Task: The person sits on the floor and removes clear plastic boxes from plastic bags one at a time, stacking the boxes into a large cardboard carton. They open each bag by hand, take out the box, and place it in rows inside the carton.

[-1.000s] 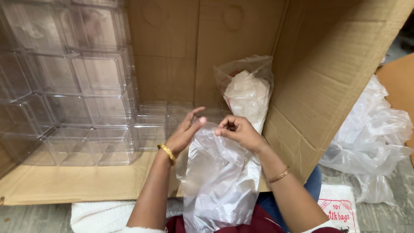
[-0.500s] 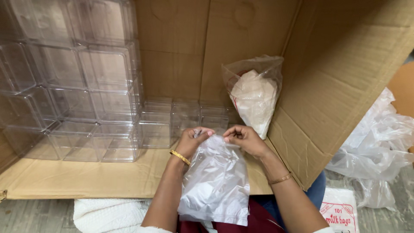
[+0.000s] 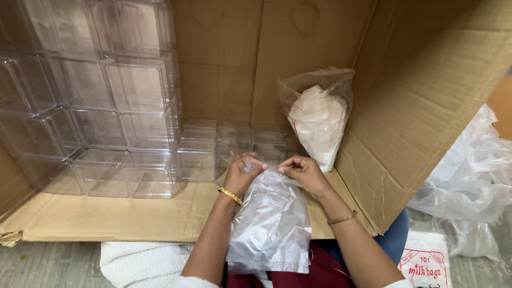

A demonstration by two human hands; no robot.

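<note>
I hold a thin clear plastic bag (image 3: 272, 224) by its top edge, low in the middle of the head view. My left hand (image 3: 242, 173) pinches the bag's upper left corner, a gold bangle on its wrist. At the upper right corner my right hand (image 3: 301, 172) pinches the same edge. The bag hangs down over my lap, crumpled and empty-looking. Both hands sit just inside a large open cardboard box (image 3: 416, 106) lying on its side.
Clear plastic boxes (image 3: 106, 106) are stacked in the carton's left half, with a low row (image 3: 224, 144) along the back. A bag of white material (image 3: 319, 120) leans in the right corner. Loose plastic sheeting (image 3: 469, 181) and a printed packet (image 3: 424, 264) lie on the right. A white cloth (image 3: 138, 264) lies at lower left.
My left hand's fingers, spread a second ago, have closed on the bag's top edge. Both hands have sunk a little with the bag.
</note>
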